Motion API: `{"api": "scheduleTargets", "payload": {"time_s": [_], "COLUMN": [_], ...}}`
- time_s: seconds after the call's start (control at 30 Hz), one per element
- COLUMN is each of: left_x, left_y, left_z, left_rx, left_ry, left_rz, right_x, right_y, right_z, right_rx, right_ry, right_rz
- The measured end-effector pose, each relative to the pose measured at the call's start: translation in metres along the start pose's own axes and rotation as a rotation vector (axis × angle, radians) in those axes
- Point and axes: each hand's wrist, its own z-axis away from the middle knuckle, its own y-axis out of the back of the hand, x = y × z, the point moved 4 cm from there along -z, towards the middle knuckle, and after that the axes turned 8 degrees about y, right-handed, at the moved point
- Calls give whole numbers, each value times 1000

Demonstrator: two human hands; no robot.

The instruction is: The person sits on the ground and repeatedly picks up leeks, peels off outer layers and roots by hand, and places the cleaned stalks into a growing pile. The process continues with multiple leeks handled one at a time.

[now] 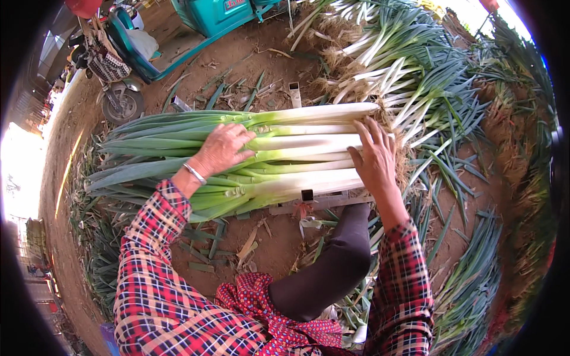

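A layer of large Welsh onions (307, 142) lies crosswise before me on a metal rack (329, 202). Their white stems and shaggy roots point right, and their green leaves spread left. My left hand (225, 149), with a silver bangle at the wrist, rests palm down where the stems turn green, thumb apart from the fingers. Flat across the white stems near the root end lies my right hand (376, 153), fingers spread. Square metal posts (295, 94) rise at the far and near sides of the layer. Neither palm's underside is visible.
More Welsh onions (401, 75) lie heaped at the upper right, roots towards the rack. Cut leaves (211, 244) litter the soil. A green-leaved pile (472, 271) lies at lower right. A teal vehicle (218, 18) and a scooter (118, 98) stand beyond. My bent knee (352, 253) is below the rack.
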Motion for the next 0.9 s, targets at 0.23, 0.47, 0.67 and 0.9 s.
{"api": "scheduleTargets", "payload": {"time_s": [0.23,0.47,0.67,0.9], "left_x": [-50,-50,-56,-63], "left_y": [-16,-68,-89,-89], "left_z": [-57,-90,-111,-114], "left_rx": [76,-6,-59,-136], "left_ry": [26,98,183,221], "left_rz": [16,-207,-237,-153], "right_x": [55,94,90,88], "right_y": [-102,-153,-158,-160], "right_z": [-82,-98,-115,-119], "right_rx": [-99,-321,-525,-549], "right_ry": [53,83,47,-15], "right_rz": [127,118,140,127]}}
